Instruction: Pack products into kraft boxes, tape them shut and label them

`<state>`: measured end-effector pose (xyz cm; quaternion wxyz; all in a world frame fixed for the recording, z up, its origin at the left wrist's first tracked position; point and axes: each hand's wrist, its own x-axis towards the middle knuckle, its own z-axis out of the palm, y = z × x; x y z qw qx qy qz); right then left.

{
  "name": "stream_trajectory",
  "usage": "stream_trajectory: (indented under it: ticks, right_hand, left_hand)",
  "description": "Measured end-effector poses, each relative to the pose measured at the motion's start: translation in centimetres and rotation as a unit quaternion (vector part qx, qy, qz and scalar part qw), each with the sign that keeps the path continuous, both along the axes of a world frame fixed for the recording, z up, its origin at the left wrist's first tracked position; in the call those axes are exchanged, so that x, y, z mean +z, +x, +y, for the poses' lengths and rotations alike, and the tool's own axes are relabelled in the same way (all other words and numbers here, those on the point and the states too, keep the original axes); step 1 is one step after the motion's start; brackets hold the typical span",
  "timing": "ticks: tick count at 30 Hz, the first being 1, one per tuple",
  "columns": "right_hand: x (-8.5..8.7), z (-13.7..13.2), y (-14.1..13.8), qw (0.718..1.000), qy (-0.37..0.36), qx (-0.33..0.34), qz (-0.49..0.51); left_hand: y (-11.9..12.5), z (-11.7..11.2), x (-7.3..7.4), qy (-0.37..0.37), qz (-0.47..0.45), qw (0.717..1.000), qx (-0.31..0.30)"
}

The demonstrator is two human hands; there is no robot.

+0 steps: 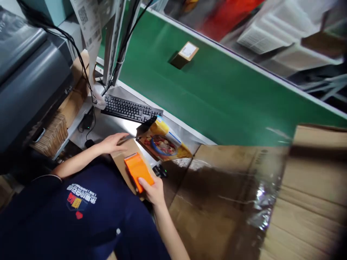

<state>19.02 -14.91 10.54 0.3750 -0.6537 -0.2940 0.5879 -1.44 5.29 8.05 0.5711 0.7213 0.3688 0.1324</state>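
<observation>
My right hand [155, 189] is closed around an orange tape dispenser [143, 167], thumb on top. The dispenser is over a brown cardboard box [123, 159] close to my body. At the left end of the box lies my left hand [115, 143], its fingers stretched out over the cardboard. Just beyond the box is a yellow food bag [164, 141] printed with a bowl, partly standing up. Part of the box is hidden by the dispenser and my right hand.
A black keyboard [127, 108] lies behind the bag. Beyond it a green conveyor belt [230, 94] carries a small labelled box [185, 54]. A dark printer [35, 68] and stacked flat cartons [52, 135] are left. Large cardboard [211, 206] covers the right.
</observation>
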Motion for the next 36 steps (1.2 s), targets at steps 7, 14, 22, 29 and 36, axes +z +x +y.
stream_trajectory:
  ticks: [7, 14, 22, 29, 36]
  right_hand:
    - [-0.5, -1.0, 0.6, 1.000, 0.015, 0.020, 0.001]
    - [1.9, 0.1, 0.0, 1.000, -0.016, 0.021, -0.003]
    - [4.4, 2.1, 0.3, 0.992, -0.072, 0.076, -0.072]
    - [4.4, 5.9, -0.6, 0.993, -0.073, 0.072, -0.057]
    - [5.0, 6.8, -1.1, 0.993, -0.084, 0.070, -0.048]
  left_hand:
    - [0.0, -3.3, 3.7, 0.110, 0.062, 0.992, -0.019]
    - [0.4, -3.0, 3.7, 0.216, 0.048, 0.974, -0.044]
    - [-1.8, 1.0, 1.5, 0.296, 0.142, 0.944, 0.044]
    - [-3.0, 5.1, -1.0, 0.272, 0.129, 0.952, 0.058]
    - [-1.0, 1.7, -8.0, 0.066, 0.137, 0.987, 0.056]
